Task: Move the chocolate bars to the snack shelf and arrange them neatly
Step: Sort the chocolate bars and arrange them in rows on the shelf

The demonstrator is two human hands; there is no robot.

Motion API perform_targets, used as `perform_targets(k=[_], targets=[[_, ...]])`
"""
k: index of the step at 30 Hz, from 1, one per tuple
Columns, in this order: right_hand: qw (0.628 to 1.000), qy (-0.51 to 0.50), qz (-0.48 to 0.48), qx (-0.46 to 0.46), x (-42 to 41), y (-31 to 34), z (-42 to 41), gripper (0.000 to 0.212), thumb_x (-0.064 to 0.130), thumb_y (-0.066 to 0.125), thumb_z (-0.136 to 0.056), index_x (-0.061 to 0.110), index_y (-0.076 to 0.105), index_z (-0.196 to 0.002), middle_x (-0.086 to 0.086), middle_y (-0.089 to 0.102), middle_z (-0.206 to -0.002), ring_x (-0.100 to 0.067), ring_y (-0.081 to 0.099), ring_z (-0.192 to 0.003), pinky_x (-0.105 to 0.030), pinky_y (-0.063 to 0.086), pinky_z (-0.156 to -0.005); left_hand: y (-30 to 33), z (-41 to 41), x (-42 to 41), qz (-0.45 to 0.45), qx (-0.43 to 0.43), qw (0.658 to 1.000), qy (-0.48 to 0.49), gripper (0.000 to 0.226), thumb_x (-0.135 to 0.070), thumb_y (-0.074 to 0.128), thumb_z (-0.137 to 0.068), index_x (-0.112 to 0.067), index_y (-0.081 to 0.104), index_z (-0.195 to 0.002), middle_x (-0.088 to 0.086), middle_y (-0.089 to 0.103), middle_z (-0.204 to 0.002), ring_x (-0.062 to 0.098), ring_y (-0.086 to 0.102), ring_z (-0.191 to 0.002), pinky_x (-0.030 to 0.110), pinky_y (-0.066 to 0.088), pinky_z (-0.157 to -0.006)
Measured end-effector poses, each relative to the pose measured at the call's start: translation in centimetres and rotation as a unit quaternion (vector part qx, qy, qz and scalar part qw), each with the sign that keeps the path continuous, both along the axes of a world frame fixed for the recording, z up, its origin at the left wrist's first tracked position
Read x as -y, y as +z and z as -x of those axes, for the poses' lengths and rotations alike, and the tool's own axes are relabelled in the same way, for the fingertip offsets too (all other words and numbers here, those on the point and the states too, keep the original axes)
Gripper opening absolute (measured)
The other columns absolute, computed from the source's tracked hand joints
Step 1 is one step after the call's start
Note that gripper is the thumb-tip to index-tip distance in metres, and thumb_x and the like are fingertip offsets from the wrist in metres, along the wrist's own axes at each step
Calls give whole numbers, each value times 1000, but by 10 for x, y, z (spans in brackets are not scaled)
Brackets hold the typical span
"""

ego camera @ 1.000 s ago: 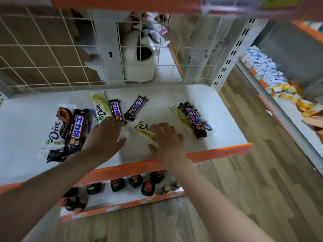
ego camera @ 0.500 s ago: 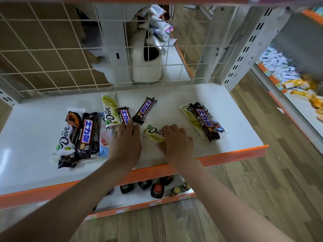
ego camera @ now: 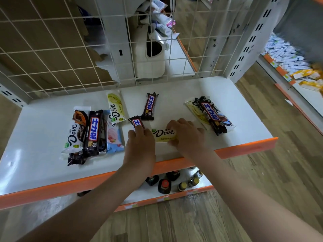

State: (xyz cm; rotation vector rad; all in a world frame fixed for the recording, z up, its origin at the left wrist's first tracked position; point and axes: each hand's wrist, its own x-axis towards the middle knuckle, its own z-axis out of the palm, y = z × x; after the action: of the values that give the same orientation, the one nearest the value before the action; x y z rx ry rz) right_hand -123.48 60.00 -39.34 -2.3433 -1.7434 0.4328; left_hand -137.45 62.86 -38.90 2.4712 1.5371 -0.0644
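White shelf [ego camera: 201,95] with an orange lip holds scattered chocolate bars. Her left hand [ego camera: 139,147] pinches a small Snickers bar [ego camera: 137,122]; her right hand [ego camera: 187,134] curls round a yellow Dove bar [ego camera: 162,134] lying near the front edge.

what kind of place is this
Most likely a small shop or a mock-up of one: a white metal shelf with orange price strips, wrapped chocolate bars laid out on it, and bottles on the shelf below.

Shop — stocked retail shelving [ego camera: 244,145]
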Motion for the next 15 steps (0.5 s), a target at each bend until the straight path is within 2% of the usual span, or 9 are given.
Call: perform_targets(k=[2, 4, 6, 8, 10, 12, 15], targets=[[1000, 10, 1, -3, 1, 1, -5, 37, 27, 68, -81, 35, 49, -112, 10, 50, -113, -17, 44, -110, -42, 30, -91, 0, 7, -5, 21, 35, 999, -9, 54, 8, 53, -77, -9, 39, -126, 11, 32, -125, 24, 35, -109, 27, 35, -74], [1000, 25, 3, -4, 2, 2, -10, 37, 26, 68, -81, 36, 51, -113, 11, 51, -114, -16, 44, -111, -42, 30, -92, 1, 18, -18, 16, 62, 998, -24, 65, 10, 53, -76, -14, 36, -134, 9, 33, -132, 24, 34, -118, 31, 40, -84], [999, 42, 9, -6, 3, 2, -13, 39, 27, 67, -82, 37, 51, -116, 12, 50, -117, -15, 44, -113, -41, 30, -96, -1, 30, -36, -38, 15, 994, -97, 77, 7, 53, -78, -22, 24, -144, 3, 23, -148, 24, 26, -130, 36, 33, -101], [999, 51, 17, -1, 5, 1, -15, 42, 29, 65, -83, 35, 49, -122, 11, 49, -122, -15, 43, -115, -41, 31, -98, -3, 42, -51, -73, -57, 980, -175, 79, -1, 51, -84, -29, 13, -147, -8, 8, -156, 19, 14, -140, 37, 18, -111], [998, 49, 20, 15, 6, 0, -15, 46, 33, 64, -84, 32, 46, -126, 9, 47, -123, -16, 43, -116, -42, 31, -99, -3, 48, -57, -91, -79, 974, -193, 64, -16, 50, -91, -32, 20, -145, -9, 16, -154, 15, 15, -141, 36, 13, -112], [998, 43, 23, 27, 4, 1, -16, 46, 36, 66, -82, 29, 47, -124, 7, 47, -121, -17, 44, -115, -41, 32, -97, 0, 50, -56, -112, -87, 971, -193, 49, -35, 52, -91, -33, 35, -137, -7, 33, -145, 16, 24, -136, 37, 18, -109], [996, 66, 36, 52, -1, 5, -18, 43, 41, 66, -81, 27, 49, -118, 6, 50, -116, -17, 46, -112, -40, 32, -93, -1, 54, -52, -112, -68, 972, -195, 41, -47, 51, -88, -30, 46, -126, -8, 45, -132, 16, 35, -128, 36, 22, -105]])
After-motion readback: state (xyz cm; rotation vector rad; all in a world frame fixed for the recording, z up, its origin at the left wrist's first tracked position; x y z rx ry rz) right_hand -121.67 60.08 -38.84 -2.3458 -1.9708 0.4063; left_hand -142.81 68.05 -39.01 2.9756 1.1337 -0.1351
